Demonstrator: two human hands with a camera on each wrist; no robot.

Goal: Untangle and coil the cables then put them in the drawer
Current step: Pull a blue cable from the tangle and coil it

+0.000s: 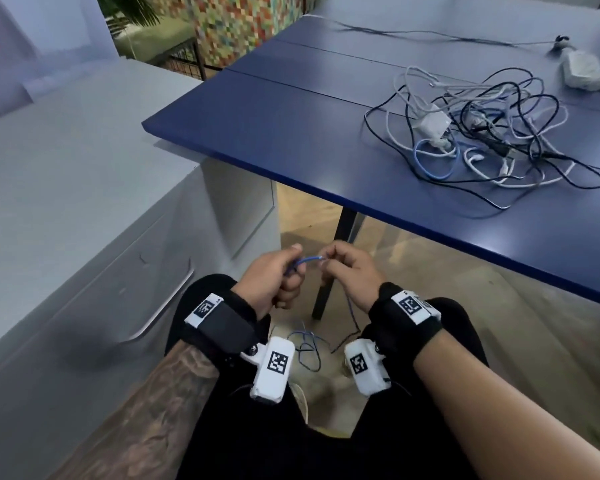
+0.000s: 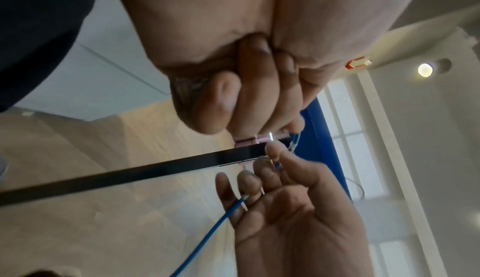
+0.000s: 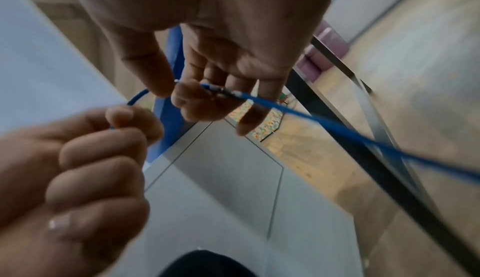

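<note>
I sit with both hands above my lap, a thin blue cable (image 1: 306, 259) stretched between them. My left hand (image 1: 284, 275) is curled into a fist round one stretch of it. My right hand (image 1: 340, 268) pinches the cable between thumb and forefinger; in the right wrist view the blue cable (image 3: 306, 115) runs from that pinch down to the right. The rest of the cable hangs in loose loops (image 1: 307, 344) between my knees. A tangle of black, white and blue cables (image 1: 482, 140) lies on the blue table (image 1: 291, 133).
A grey drawer cabinet (image 1: 66, 237) stands at my left, its handle (image 1: 168, 299) near my left knee, drawers closed. A white power adapter (image 1: 582, 72) lies at the table's far right. A black table leg (image 1: 329, 271) stands behind my hands.
</note>
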